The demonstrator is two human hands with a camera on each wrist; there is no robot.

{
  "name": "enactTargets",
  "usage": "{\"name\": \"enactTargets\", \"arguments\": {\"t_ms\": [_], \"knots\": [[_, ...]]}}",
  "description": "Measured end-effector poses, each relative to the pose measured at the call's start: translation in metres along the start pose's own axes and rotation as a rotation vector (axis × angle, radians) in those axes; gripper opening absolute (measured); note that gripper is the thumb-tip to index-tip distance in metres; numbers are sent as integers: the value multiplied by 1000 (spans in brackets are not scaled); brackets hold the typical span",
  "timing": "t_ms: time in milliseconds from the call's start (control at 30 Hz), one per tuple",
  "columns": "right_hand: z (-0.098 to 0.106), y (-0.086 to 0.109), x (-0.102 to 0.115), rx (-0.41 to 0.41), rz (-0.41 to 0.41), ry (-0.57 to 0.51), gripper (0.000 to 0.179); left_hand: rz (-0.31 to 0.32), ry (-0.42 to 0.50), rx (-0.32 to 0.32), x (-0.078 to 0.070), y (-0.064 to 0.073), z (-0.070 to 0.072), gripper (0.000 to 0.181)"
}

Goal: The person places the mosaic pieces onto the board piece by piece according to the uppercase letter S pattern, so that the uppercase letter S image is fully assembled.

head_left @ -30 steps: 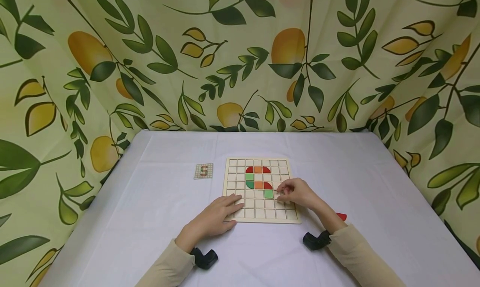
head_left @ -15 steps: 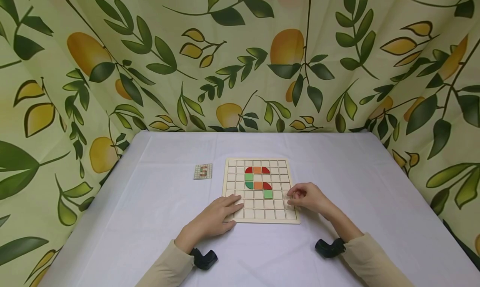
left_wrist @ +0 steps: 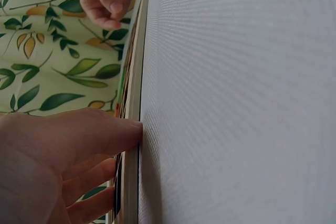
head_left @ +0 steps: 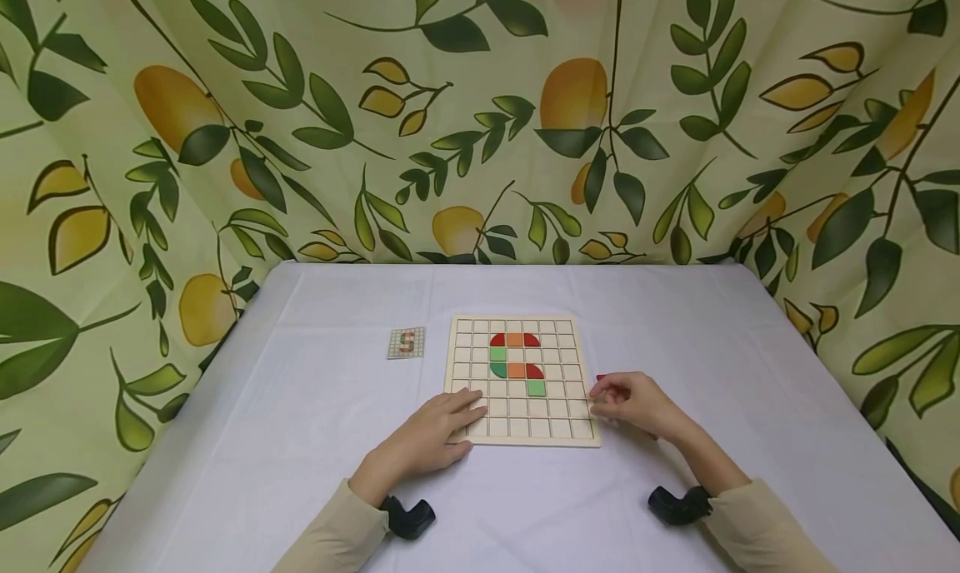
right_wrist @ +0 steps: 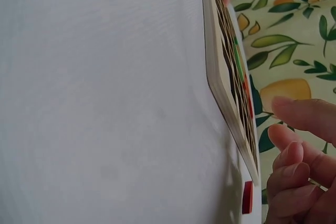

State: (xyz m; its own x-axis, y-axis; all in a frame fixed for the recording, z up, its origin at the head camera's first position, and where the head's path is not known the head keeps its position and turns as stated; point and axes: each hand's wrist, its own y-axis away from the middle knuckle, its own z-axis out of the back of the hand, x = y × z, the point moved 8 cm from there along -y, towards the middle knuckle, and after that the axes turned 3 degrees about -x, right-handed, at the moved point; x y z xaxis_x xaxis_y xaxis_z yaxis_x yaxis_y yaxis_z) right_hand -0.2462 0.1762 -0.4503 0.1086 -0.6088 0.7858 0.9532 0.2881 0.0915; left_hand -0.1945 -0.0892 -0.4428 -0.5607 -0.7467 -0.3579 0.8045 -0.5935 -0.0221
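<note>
A wooden grid board (head_left: 476,427) lies on the table, with red, orange and green tiles (head_left: 517,371) set in several squares. My left hand (head_left: 429,430) rests on its lower left corner, fingers extended over the squares; in the left wrist view the thumb (left_wrist: 118,132) touches the board's edge. Just off the board's right side hovers my right hand (head_left: 637,405), fingers loosely bent. The right wrist view shows a gap between thumb and index finger (right_wrist: 286,134), with nothing held. A red tile (right_wrist: 248,198) lies on the cloth beside the board, mostly hidden by the right hand in the head view.
Left of the board's upper corner lies a small pattern card (head_left: 406,343) with an S-like figure on a grid. White cloth covers the table (head_left: 315,306). A leaf-and-fruit curtain (head_left: 480,140) hangs around its back and sides.
My right hand has moved right, from over the board to beyond its right edge. A red tile's tip now shows beside its fingers. The left hand and the coloured tiles on the board stay put.
</note>
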Motion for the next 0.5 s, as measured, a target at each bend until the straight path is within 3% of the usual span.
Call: {"name": "enactTargets", "arguments": {"t_ms": [500], "knots": [[26,16,-20,-25,-41,64,25,5,1,-3,0,0,0,51]]}}
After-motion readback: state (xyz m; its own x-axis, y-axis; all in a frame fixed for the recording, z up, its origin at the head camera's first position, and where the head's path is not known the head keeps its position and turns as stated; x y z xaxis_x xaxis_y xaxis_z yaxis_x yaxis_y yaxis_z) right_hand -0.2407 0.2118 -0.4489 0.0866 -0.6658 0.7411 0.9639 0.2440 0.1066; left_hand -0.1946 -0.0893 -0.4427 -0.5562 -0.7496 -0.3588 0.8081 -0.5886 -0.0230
